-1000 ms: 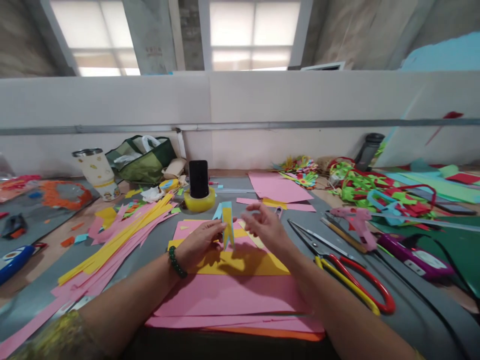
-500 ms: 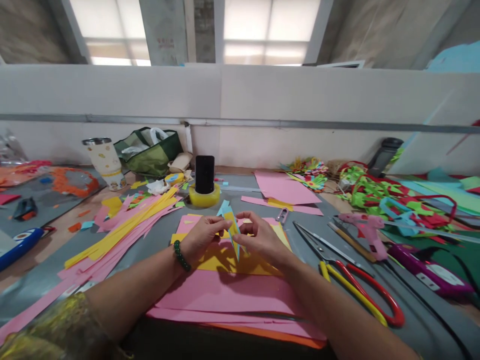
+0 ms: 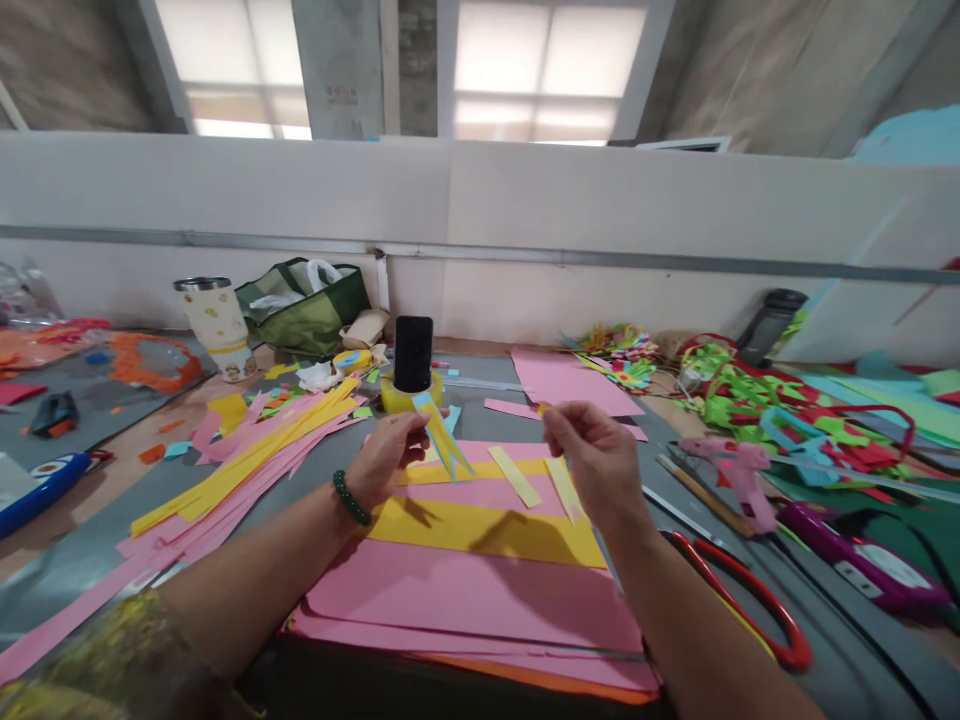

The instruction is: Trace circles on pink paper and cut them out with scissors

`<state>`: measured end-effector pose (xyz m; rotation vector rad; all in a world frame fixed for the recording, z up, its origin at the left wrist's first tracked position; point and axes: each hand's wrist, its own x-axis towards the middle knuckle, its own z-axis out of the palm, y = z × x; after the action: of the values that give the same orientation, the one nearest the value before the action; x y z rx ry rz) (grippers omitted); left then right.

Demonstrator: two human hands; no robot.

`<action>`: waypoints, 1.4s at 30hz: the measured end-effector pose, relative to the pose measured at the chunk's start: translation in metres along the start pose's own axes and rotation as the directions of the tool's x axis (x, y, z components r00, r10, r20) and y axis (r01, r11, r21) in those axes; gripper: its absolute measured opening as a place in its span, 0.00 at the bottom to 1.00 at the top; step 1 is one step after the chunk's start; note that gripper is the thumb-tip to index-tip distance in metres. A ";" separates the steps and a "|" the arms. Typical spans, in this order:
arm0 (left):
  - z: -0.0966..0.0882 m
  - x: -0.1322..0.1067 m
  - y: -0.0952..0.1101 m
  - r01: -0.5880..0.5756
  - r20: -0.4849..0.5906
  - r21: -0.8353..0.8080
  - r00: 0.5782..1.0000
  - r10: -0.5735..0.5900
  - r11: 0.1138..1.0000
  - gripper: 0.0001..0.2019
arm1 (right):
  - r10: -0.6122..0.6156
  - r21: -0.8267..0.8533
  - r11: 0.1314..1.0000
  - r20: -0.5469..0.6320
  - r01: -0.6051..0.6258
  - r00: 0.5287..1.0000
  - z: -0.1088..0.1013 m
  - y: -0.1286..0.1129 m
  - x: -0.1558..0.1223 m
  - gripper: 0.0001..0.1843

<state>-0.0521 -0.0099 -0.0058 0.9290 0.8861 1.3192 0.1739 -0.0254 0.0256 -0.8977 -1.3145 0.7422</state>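
Note:
My left hand (image 3: 390, 452), a green bead bracelet at its wrist, pinches a folded blue and yellow paper strip (image 3: 444, 440) with its ends spread apart. Closed at the fingertips, my right hand (image 3: 594, 450) is raised over the right side of the stack; a small yellow-orange bit shows by the fingertips, but I cannot tell if they hold it. Below both hands lies a stack of pink paper (image 3: 465, 590). Across it run a wide yellow strip (image 3: 480, 532) and a short pale yellow strip (image 3: 514, 477). Another pale strip (image 3: 561, 488) is partly behind my right hand.
A phone (image 3: 413, 355) stands in a yellow tape roll (image 3: 394, 397). Pink and yellow strips (image 3: 255, 450) lie left. Red-handled shears (image 3: 780, 610), a pink glue gun (image 3: 739, 470) and cut paper lie right. A tumbler (image 3: 217, 325) and green bag (image 3: 307, 310) stand behind.
My hands have moved apart. The left keeps the blue and yellow strip, shifted left and raised, while the right has let go of it and moved right, partly covering the shears.

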 end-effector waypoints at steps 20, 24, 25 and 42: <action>-0.002 -0.010 0.021 -0.025 0.005 0.093 1.000 0.025 0.995 0.16 | 0.289 -0.438 0.877 0.149 -0.199 0.946 -0.026 -0.039 0.018 0.29; -0.010 -0.001 0.021 -0.047 -0.084 0.035 0.995 0.049 0.998 0.15 | 0.459 -0.489 0.808 0.174 -0.328 0.871 -0.010 -0.009 0.026 0.27; -0.012 0.001 0.021 -0.054 -0.105 0.024 0.993 0.057 0.998 0.15 | 0.488 -0.492 0.797 0.179 -0.352 0.854 -0.005 -0.002 0.028 0.27; -0.012 0.004 0.021 -0.001 -0.045 0.060 0.999 0.004 0.998 0.14 | 0.727 -0.605 0.641 0.281 -0.473 0.626 0.043 0.027 0.050 0.09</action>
<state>-0.0709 -0.0050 0.0095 0.9505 0.9637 1.3263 0.1383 0.0365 0.0272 -1.7160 -1.7072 1.3002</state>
